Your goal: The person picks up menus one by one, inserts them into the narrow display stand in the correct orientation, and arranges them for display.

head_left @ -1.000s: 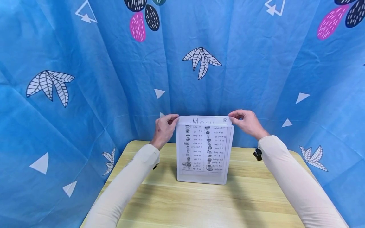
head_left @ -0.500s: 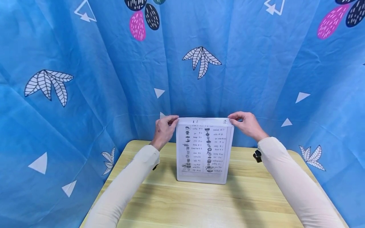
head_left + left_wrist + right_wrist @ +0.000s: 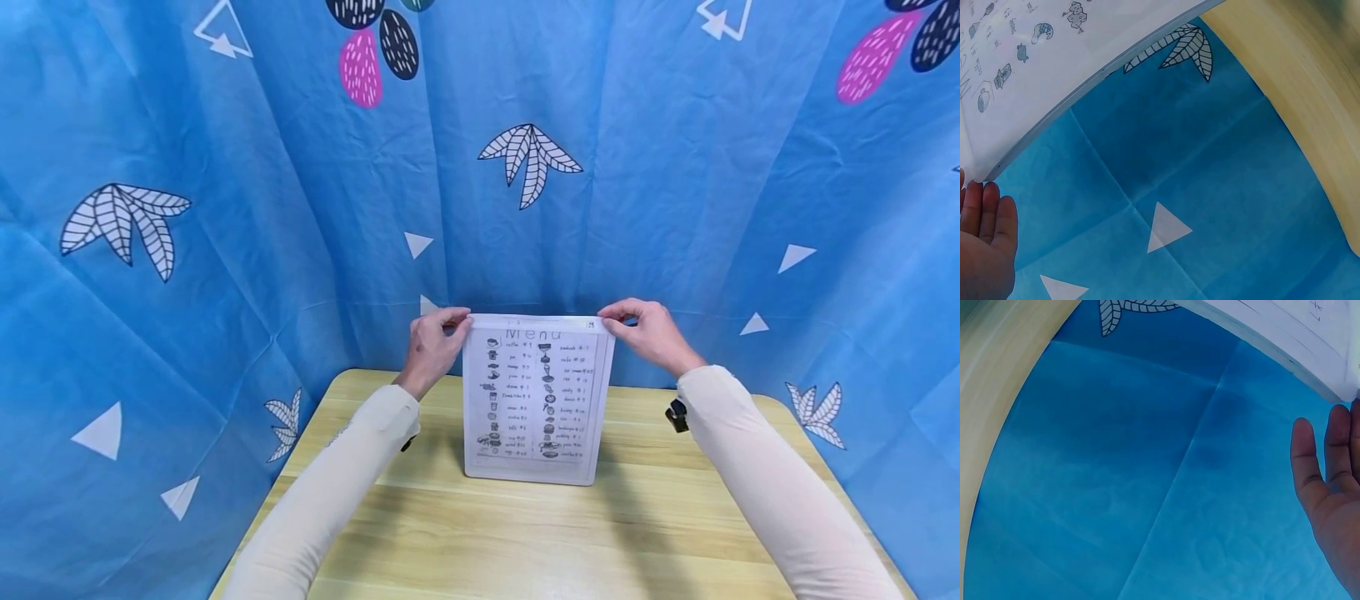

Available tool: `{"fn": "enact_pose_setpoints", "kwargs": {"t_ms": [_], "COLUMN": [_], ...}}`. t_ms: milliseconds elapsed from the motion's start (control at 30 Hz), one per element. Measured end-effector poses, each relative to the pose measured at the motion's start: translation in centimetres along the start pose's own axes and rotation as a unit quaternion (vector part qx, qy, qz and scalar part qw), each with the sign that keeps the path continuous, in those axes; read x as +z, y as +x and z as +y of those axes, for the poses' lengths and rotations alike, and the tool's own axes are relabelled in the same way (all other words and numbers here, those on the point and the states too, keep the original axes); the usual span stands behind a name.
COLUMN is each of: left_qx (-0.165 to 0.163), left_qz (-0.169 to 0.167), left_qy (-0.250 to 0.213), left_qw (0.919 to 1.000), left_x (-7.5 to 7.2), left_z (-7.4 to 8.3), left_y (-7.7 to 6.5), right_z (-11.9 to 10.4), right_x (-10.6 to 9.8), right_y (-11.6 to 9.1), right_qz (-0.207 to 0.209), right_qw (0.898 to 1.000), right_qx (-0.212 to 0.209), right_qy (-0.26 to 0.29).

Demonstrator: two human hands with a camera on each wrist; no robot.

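A white sheet headed "Menu" (image 3: 517,400), with two columns of small drawings and prices, sits inside a clear upright sign holder (image 3: 529,473) on the table. Only a narrow strip of the paper shows above the holder's top edge. At the upper left corner my left hand (image 3: 432,346) pinches the sheet between thumb and finger. My right hand (image 3: 647,332) pinches the opposite upper corner the same way. In the left wrist view, the holder's side edge (image 3: 1054,112) runs down to my fingertips. The right wrist view has the other corner of the holder (image 3: 1329,387) beside my fingers.
Under the holder is a light wood table (image 3: 480,542) with rounded back corners. A blue patterned curtain (image 3: 525,250) hangs close behind it and along both sides. Each wrist wears a black strap, seen below the right cuff (image 3: 677,414).
The menu sheet has slid down into the holder, both hands lowering slightly with it. Its "Menu" heading has gone from above the holder's edge to behind the clear front.
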State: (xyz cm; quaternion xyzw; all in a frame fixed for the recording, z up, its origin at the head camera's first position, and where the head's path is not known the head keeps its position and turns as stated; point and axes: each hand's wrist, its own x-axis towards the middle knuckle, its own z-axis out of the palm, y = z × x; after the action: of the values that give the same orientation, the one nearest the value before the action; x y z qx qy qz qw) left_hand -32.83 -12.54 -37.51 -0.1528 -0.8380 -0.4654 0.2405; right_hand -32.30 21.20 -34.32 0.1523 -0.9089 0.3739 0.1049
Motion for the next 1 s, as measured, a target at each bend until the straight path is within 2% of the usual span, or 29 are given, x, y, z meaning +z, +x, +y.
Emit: {"fn": "enact_pose_setpoints", "kwargs": {"t_ms": [233, 500, 700, 1000], "left_qx": [0.011, 0.004, 0.007, 0.002], "left_qz": [0.010, -0.010, -0.010, -0.013], "left_qy": [0.012, 0.033, 0.038, 0.046], "left_qw": [0.9998, 0.9994, 0.9992, 0.9989], "left_x": [0.1, 0.3, 0.4, 0.4], "left_z": [0.0, 0.1, 0.0, -0.2], "left_y": [-0.1, -0.7, -0.9, -1.0], "right_z": [0.3, 0.9, 1.2, 2.0], "right_x": [0.0, 0.1, 0.4, 0.4], "right_y": [0.1, 0.1, -0.3, -1.1], "right_qz": [-0.010, -0.012, 0.000, 0.009], "right_qw": [1.000, 1.000, 0.999, 0.999], "right_qx": [-0.001, -0.026, -0.051, -0.050], "right_qy": [0.007, 0.010, 0.002, 0.003]}}
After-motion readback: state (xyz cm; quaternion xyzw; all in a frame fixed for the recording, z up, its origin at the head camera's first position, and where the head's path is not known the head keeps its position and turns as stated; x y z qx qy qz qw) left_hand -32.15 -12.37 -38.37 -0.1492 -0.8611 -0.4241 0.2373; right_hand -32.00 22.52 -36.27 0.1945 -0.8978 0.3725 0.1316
